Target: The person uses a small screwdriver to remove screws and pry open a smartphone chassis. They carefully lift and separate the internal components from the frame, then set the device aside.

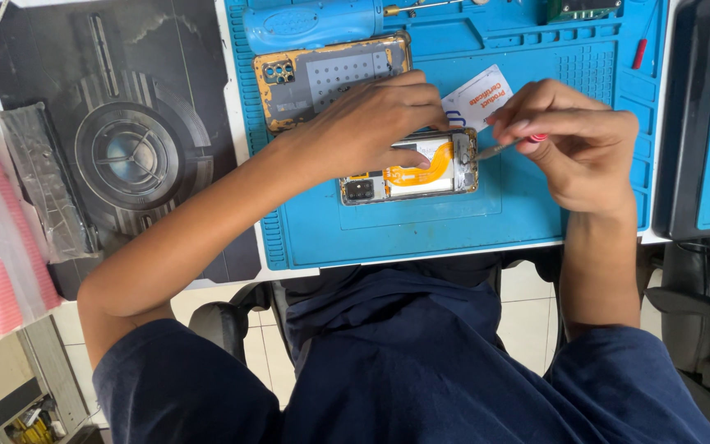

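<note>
The person wears a short-sleeved navy blue shirt, forearms bare.

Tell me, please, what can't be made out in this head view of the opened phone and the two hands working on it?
- Opened phone: its top edge is covered by the left hand.
- Tool in the right hand: the handle is hidden inside the grip; the tip is too small to identify.
- White card: partly covered by both hands.
- Blue tool on the blue mat: cut off by the top edge.
</note>
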